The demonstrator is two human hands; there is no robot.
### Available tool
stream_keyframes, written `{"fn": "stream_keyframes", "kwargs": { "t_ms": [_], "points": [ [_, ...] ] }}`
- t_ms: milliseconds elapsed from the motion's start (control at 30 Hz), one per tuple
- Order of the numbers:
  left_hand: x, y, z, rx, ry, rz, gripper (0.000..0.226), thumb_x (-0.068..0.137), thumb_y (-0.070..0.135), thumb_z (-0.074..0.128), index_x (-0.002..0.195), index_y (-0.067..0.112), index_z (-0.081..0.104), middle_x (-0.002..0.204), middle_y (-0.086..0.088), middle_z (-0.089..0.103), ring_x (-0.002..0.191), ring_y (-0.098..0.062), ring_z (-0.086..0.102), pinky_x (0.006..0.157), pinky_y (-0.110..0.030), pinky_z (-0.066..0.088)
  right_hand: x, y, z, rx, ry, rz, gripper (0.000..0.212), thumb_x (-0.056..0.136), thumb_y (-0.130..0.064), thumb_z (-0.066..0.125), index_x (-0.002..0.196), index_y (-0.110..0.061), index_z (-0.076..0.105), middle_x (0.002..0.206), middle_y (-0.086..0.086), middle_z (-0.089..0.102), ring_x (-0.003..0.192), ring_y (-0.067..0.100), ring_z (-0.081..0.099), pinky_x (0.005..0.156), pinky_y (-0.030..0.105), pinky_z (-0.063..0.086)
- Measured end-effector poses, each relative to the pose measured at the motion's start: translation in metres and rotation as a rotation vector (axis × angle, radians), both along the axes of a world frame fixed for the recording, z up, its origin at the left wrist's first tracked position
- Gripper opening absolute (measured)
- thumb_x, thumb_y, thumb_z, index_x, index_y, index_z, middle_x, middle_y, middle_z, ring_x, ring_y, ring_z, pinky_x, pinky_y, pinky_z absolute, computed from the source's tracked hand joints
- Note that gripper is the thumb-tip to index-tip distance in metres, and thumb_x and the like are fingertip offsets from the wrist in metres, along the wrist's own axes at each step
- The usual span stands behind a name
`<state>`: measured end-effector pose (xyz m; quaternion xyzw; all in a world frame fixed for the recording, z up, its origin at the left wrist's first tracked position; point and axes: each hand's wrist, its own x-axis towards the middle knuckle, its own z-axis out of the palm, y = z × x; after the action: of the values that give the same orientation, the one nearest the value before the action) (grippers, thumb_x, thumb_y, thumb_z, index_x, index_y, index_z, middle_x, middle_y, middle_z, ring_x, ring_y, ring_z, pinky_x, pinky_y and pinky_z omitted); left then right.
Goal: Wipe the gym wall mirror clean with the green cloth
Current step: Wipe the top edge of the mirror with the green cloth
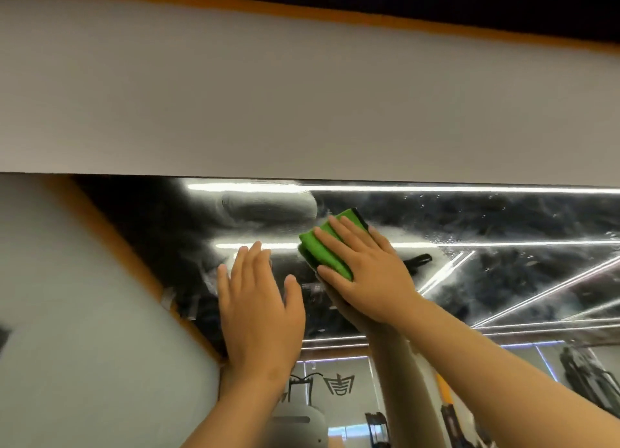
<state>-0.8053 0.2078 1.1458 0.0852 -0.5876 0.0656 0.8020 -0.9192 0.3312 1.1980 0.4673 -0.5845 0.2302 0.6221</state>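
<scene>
The wall mirror (503,273) fills the lower half of the view, its top edge running across the middle. Smears and wet streaks cover the glass near that edge. My right hand (365,269) presses a folded green cloth (322,249) flat against the mirror just below its top edge; the cloth shows between and beyond my fingers. To its left, my left hand (258,310) lies flat on the glass with fingers spread and nothing in it.
A plain grey wall (302,88) rises above the mirror, capped by an orange strip (302,11). The glass reflects ceiling light strips, gym machines at the lower right and my own arms.
</scene>
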Motion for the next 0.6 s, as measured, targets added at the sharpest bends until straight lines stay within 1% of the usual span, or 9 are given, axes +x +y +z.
{"fn": "stream_keyframes", "kwargs": {
  "t_ms": [67, 100, 200, 267, 333, 433, 500, 600],
  "points": [
    [-0.001, -0.001, 0.0, 0.01, -0.013, -0.003, 0.059, 0.093, 0.043, 0.032, 0.14, 0.012, 0.052, 0.152, -0.004, 0.047, 0.146, -0.021, 0.033, 0.124, -0.039, 0.008, 0.008, -0.009, 0.008, -0.048, -0.053, -0.034, 0.078, 0.08, -0.073, -0.006, 0.153, -0.048, 0.001, 0.165, -0.015, -0.003, 0.151, 0.005, -0.011, 0.124, 0.041, -0.008],
    [-0.002, -0.001, 0.0, 0.01, -0.015, -0.002, 0.059, 0.093, 0.043, 0.033, 0.14, 0.012, 0.052, 0.152, -0.004, 0.047, 0.146, -0.021, 0.033, 0.124, -0.04, 0.009, 0.013, -0.014, 0.011, -0.071, -0.072, -0.042, 0.081, 0.078, -0.073, -0.009, 0.154, -0.048, 0.0, 0.166, -0.013, -0.004, 0.152, 0.008, -0.012, 0.124, 0.043, -0.009],
    [-0.002, -0.002, 0.0, -0.007, -0.001, 0.011, 0.064, 0.093, 0.048, 0.025, 0.138, 0.012, 0.053, 0.149, -0.005, 0.05, 0.145, -0.022, 0.036, 0.124, -0.043, 0.013, 0.018, -0.022, 0.016, -0.099, -0.096, -0.027, 0.083, 0.075, -0.067, -0.015, 0.154, -0.048, -0.002, 0.167, -0.012, -0.006, 0.152, 0.009, -0.015, 0.123, 0.043, -0.01],
    [-0.002, -0.001, 0.0, -0.011, 0.013, -0.005, 0.065, 0.093, 0.047, 0.027, 0.139, 0.011, 0.053, 0.149, -0.007, 0.05, 0.144, -0.025, 0.038, 0.123, -0.044, 0.014, 0.015, -0.02, 0.015, -0.091, -0.072, -0.011, 0.08, 0.077, -0.064, -0.015, 0.154, -0.048, -0.001, 0.166, -0.014, -0.006, 0.152, 0.008, -0.014, 0.123, 0.039, -0.01],
    [-0.001, 0.0, 0.0, -0.001, 0.02, -0.043, 0.061, 0.093, 0.043, 0.035, 0.142, 0.01, 0.049, 0.151, -0.009, 0.048, 0.145, -0.027, 0.036, 0.122, -0.041, 0.012, 0.009, -0.014, 0.013, -0.059, -0.027, -0.003, 0.076, 0.079, -0.063, -0.013, 0.152, -0.047, -0.002, 0.163, -0.018, -0.009, 0.149, 0.003, -0.016, 0.121, 0.033, -0.013],
    [0.0, 0.001, -0.002, 0.005, 0.028, -0.077, 0.061, 0.092, 0.04, 0.039, 0.143, 0.01, 0.048, 0.152, -0.008, 0.046, 0.146, -0.026, 0.033, 0.122, -0.039, 0.009, 0.0, 0.002, 0.015, 0.011, 0.005, -0.007, 0.067, 0.084, -0.062, -0.007, 0.149, -0.047, -0.004, 0.156, -0.023, -0.012, 0.143, -0.005, -0.018, 0.118, 0.027, -0.015],
    [-0.001, 0.001, -0.002, -0.003, 0.039, -0.068, 0.059, 0.092, 0.039, 0.04, 0.143, 0.009, 0.048, 0.151, -0.008, 0.046, 0.146, -0.025, 0.033, 0.123, -0.042, 0.012, -0.009, 0.012, 0.021, -0.022, -0.031, -0.033, 0.062, 0.092, -0.059, 0.002, 0.153, -0.046, 0.0, 0.16, -0.021, -0.008, 0.144, -0.005, -0.015, 0.119, 0.028, -0.014],
    [-0.003, 0.0, -0.002, -0.011, 0.076, -0.037, 0.056, 0.093, 0.038, 0.042, 0.14, 0.008, 0.05, 0.149, -0.01, 0.049, 0.144, -0.027, 0.037, 0.122, -0.048, 0.019, -0.015, 0.015, 0.039, -0.157, -0.16, -0.091, 0.054, 0.105, -0.048, 0.01, 0.158, -0.041, 0.005, 0.167, -0.012, -0.003, 0.151, 0.004, -0.01, 0.123, 0.035, -0.012]
  ]
}}
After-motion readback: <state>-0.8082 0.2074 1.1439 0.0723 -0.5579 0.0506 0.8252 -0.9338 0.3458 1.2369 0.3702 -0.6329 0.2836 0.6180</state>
